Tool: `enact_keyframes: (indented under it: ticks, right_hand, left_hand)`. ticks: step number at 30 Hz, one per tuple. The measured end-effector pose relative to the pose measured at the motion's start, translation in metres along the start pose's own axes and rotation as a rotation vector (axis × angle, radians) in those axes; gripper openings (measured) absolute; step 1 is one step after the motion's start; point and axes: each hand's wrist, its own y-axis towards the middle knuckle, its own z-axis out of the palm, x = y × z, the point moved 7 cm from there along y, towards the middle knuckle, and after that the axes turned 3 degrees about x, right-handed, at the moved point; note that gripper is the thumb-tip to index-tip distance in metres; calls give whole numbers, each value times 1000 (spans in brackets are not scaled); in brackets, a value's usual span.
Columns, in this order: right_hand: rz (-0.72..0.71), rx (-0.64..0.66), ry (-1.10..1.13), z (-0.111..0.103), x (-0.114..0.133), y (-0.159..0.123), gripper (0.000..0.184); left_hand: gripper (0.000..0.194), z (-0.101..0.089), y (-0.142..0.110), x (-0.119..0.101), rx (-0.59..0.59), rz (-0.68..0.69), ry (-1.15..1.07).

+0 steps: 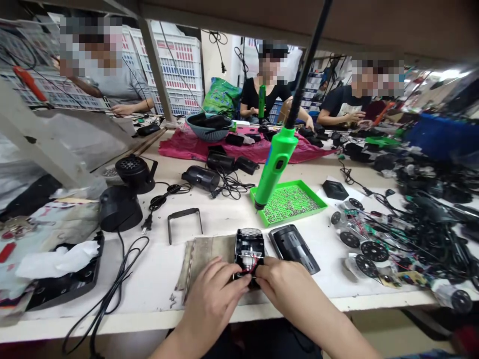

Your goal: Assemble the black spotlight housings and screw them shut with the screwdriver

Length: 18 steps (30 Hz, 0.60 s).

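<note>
An open black plastic housing [250, 240] sits on a worn cloth pad [213, 249] at the bench's front, with a clear lens part and red and dark wires inside. My left hand [215, 291] has its fingers closed on the near left side of this housing, by the wires. From the right, my right hand [280, 281] pinches the near right edge; its fingertips are partly hidden. Beside the housing lies a loose black cover half with slots [294, 247]. Above it hangs a green electric screwdriver [275, 167], and behind stands a green tray of screws [292, 202].
Left of the pad are a black U-shaped bracket [185, 215], round black lamps [119, 208] and a power cord [121, 269]. Lens and wire assemblies [370, 249] pile up at right. Several people work across the bench, near a blue basket [209, 130] on pink plastic [175, 147].
</note>
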Motion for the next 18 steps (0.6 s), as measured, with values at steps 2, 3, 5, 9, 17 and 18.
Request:
enact_keyframes:
  ticks: [2,3,5,9,17,18]
  right_hand:
    - [32,-7,10,4,-2,-2,25]
    - [50,-33,46,8,-5,-4,26]
    - [78,-127,206,20,-11,-12,29]
    - [126,-293,595,57,-25,-38,54]
    - [333,-690,396,36,-57,-85,31]
    - [386,-734,326,31,-65,-86,38]
  left_hand:
    - [22,2,2,3,-1,-31,-15]
    - [22,4,3,5,5,-52,-31]
    - [22,5,3,7,17,-91,-68]
    - [21,3,1,7,36,-142,-112]
    - [21,4,-5,15,-17,-203,-167]
    - [22,5,-7,17,-20,-207,-170]
